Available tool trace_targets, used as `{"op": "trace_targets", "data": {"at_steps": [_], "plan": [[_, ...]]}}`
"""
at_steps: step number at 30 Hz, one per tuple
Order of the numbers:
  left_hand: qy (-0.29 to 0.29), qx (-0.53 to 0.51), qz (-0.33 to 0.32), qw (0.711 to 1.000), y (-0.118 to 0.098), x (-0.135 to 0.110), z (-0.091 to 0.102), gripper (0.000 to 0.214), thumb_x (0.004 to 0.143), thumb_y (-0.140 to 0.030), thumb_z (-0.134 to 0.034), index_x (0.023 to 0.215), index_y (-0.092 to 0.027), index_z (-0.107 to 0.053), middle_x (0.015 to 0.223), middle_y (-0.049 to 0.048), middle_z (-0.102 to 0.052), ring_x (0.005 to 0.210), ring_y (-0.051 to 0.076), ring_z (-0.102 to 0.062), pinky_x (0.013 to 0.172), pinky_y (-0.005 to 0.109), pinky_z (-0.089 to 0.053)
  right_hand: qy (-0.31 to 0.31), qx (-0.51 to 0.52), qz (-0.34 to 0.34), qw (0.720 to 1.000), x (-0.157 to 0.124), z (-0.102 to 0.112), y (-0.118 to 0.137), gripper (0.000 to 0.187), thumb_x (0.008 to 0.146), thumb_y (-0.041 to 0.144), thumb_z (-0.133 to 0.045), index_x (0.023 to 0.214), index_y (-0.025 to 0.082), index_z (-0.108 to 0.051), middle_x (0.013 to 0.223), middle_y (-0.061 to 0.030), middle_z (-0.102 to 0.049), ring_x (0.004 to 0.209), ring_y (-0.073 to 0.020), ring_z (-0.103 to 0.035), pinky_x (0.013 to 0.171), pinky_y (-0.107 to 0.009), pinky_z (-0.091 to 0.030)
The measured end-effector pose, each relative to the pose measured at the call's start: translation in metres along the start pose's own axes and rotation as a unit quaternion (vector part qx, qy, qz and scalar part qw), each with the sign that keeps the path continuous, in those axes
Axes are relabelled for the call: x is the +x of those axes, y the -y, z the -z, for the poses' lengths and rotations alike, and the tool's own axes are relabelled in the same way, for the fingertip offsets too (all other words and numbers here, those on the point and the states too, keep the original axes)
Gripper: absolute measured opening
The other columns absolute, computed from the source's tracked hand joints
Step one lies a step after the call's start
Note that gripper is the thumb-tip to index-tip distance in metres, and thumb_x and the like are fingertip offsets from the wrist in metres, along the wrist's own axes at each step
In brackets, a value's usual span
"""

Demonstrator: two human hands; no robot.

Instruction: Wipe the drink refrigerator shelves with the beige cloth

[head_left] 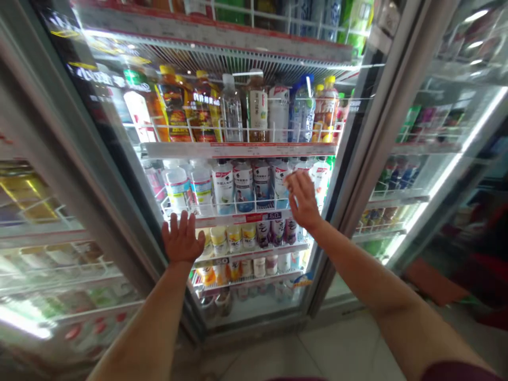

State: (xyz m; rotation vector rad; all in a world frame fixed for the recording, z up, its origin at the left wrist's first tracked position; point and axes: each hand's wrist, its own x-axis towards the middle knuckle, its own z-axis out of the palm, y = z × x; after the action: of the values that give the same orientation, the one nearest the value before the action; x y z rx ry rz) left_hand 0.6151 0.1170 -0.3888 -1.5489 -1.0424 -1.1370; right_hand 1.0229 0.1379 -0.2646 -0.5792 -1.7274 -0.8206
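My left hand (182, 238) is raised in front of the fridge's glass door (246, 304), fingers spread and palm towards the glass. It is nearest the door's left frame, by the lower shelves; whether it touches the glass I cannot tell. My right hand (305, 200) is up before the middle shelf, its fingers curled together. Something small and pale may be at its fingertips, too blurred to name. Behind the glass stand white-labelled bottles (243, 185), partly hidden by my right hand. Below them is a row of yellow-labelled drinks (234, 238).
A higher shelf holds tea and water bottles (257, 108) behind a wire rail. The metal door frame (381, 116) runs down the right side. More drinks stand in the left fridge section (35, 190) and the right one. Tiled floor (273, 352) lies below.
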Motion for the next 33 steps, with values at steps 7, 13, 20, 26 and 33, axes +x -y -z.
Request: {"op": "trace_targets", "data": {"at_steps": [7, 13, 20, 26, 33], "plan": [[0.025, -0.006, 0.042, 0.999, 0.004, -0.006, -0.002, 0.063, 0.097, -0.043, -0.049, 0.154, -0.015, -0.048, 0.15, 0.0182, -0.053, 0.155, 0.034, -0.023, 0.125, 0.055, -0.013, -0.049, 0.028, 0.015, 0.998, 0.055, 0.004, -0.031, 0.051, 0.106, 0.016, -0.038, 0.153, 0.033, -0.048, 0.155, -0.0033, -0.05, 0.154, -0.0215, -0.034, 0.128, -0.049, -0.036], [0.034, -0.011, 0.064, 0.997, 0.0, -0.004, -0.001, 0.061, 0.097, -0.043, -0.049, 0.151, -0.015, -0.052, 0.148, 0.0183, -0.055, 0.155, 0.034, -0.024, 0.125, 0.056, -0.014, -0.072, 0.016, 0.0, 0.997, 0.047, -0.014, -0.005, 0.049, 0.105, 0.018, -0.044, 0.152, 0.029, -0.049, 0.157, -0.0059, -0.048, 0.156, -0.0209, -0.03, 0.129, -0.049, -0.034], [0.05, -0.011, 0.08, 0.995, -0.002, -0.002, 0.002, 0.057, 0.098, -0.043, -0.047, 0.146, -0.014, -0.057, 0.147, 0.0186, -0.056, 0.154, 0.034, -0.026, 0.125, 0.056, -0.014, -0.001, 0.04, 0.078, 0.996, 0.08, -0.01, -0.01, 0.044, 0.105, 0.017, -0.042, 0.143, 0.034, -0.059, 0.148, -0.0002, -0.058, 0.148, -0.0174, -0.044, 0.126, -0.045, -0.039], [0.033, -0.01, 0.049, 0.998, -0.002, -0.002, 0.002, 0.058, 0.098, -0.039, -0.049, 0.15, -0.014, -0.052, 0.149, 0.0191, -0.054, 0.155, 0.034, -0.023, 0.126, 0.057, -0.013, -0.162, -0.024, -0.059, 0.985, 0.124, -0.017, -0.024, 0.045, 0.107, 0.023, -0.036, 0.148, 0.023, -0.054, 0.153, -0.0065, -0.051, 0.15, -0.023, -0.041, 0.125, -0.053, -0.038], [0.04, 0.005, 0.047, 0.998, -0.002, -0.002, 0.003, 0.059, 0.099, -0.038, -0.048, 0.154, -0.016, -0.048, 0.15, 0.0177, -0.053, 0.155, 0.034, -0.024, 0.126, 0.056, -0.014, 0.107, 0.041, 0.122, 0.986, 0.104, -0.02, 0.003, 0.044, 0.104, 0.02, -0.042, 0.14, 0.038, -0.06, 0.146, 0.0066, -0.059, 0.147, -0.0157, -0.045, 0.126, -0.041, -0.04]]}}
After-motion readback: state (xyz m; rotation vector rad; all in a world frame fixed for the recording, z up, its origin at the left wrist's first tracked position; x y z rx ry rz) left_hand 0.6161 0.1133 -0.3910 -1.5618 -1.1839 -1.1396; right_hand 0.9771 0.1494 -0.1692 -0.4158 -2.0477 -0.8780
